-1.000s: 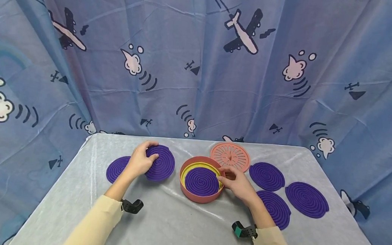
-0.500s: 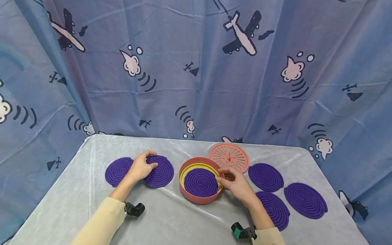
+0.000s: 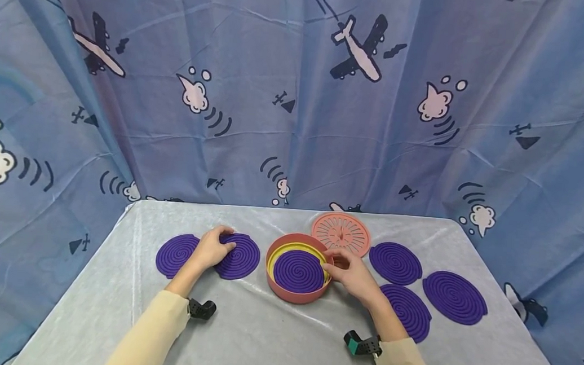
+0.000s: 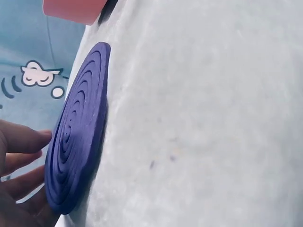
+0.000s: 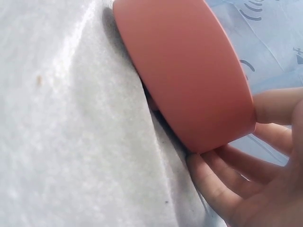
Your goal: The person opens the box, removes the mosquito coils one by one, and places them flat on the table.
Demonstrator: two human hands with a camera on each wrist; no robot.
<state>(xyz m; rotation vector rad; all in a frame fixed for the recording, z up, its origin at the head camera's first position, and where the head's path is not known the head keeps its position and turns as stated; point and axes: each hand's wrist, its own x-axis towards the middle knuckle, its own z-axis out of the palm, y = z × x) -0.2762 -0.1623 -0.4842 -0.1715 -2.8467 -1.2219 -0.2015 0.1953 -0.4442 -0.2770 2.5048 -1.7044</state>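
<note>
In the head view my left hand (image 3: 211,248) grips the left edge of a purple mosquito coil (image 3: 240,257), which lies on the table. The left wrist view has the thumb (image 4: 33,139) at the coil's upper face and the fingers around its edge. My right hand (image 3: 349,272) holds the right rim of a round salmon mosquito-coil box (image 3: 294,297), thumb at the rim and fingers outside the wall (image 5: 184,71). Inside the box another purple coil (image 3: 298,271) lies within a yellow ring (image 3: 278,249). The box's underside is hidden.
Behind the box lies a slotted salmon lid (image 3: 340,231). One coil (image 3: 175,255) rests at the left, partly behind my left hand. On the right are three more coils, including the outermost coil (image 3: 454,297). A patterned curtain (image 3: 298,92) hangs behind the table (image 3: 270,345).
My left hand has lowered its coil from a tilted position to flat on the table. Over the last half second it barely moves. My right hand stays at the box rim.
</note>
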